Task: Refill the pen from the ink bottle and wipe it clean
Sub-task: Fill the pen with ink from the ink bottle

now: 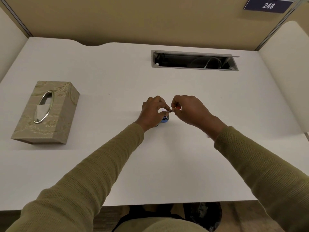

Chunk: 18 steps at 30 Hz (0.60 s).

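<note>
A small ink bottle (165,119) with a blue label stands in the middle of the white desk (167,164), mostly hidden behind my left hand (153,113). Both hands meet just above it. My left hand pinches a small pale, clear piece at its fingertips. My right hand (189,111) pinches a thin pen part (175,109) with a red end and a dark tip pointing left. The two pieces touch or nearly touch; I cannot tell which. The rest of the pen is hidden by my fingers.
A beige tissue box (45,113) with a tissue poking from its oval slot sits at the desk's left. An open cable tray (194,60) is sunk into the desk at the back right. Partition walls close off the back and sides.
</note>
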Each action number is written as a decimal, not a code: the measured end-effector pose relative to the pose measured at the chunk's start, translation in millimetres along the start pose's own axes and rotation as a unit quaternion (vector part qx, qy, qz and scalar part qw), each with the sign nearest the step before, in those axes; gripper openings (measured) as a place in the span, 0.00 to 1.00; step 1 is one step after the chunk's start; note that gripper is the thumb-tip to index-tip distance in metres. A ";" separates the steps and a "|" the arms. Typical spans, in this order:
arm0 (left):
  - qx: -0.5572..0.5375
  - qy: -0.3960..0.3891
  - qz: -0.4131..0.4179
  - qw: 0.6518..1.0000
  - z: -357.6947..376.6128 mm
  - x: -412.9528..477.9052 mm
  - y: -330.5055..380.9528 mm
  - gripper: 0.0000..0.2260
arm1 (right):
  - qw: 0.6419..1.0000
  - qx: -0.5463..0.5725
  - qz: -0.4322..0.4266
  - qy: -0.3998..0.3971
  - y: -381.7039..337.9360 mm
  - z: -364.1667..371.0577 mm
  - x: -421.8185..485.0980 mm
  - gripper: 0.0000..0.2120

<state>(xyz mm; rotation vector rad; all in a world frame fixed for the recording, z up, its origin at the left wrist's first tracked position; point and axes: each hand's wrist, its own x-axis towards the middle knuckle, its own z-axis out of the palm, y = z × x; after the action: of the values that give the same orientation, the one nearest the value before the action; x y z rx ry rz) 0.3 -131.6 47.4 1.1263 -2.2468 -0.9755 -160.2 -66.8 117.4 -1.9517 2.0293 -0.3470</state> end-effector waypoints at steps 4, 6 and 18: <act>0.047 0.004 0.030 0.998 -3.3 0.9 6.0 0.06 | 1.000 -0.001 0.019 0.007 0.7 2.6 -3.7 0.05; 0.064 0.001 0.042 0.997 -4.2 0.6 8.0 0.06 | 0.999 -0.006 0.033 0.013 2.3 3.7 -5.7 0.05; 0.043 0.025 0.032 0.998 -16.5 6.1 16.5 0.11 | 0.981 0.124 0.128 0.078 20.4 17.4 -21.0 0.04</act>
<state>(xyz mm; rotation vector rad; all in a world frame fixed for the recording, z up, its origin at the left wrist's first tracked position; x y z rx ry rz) -0.9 -136.2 71.0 1.0956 -2.2895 -0.8237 -171.9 -44.3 94.7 -1.5383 2.1814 -0.6718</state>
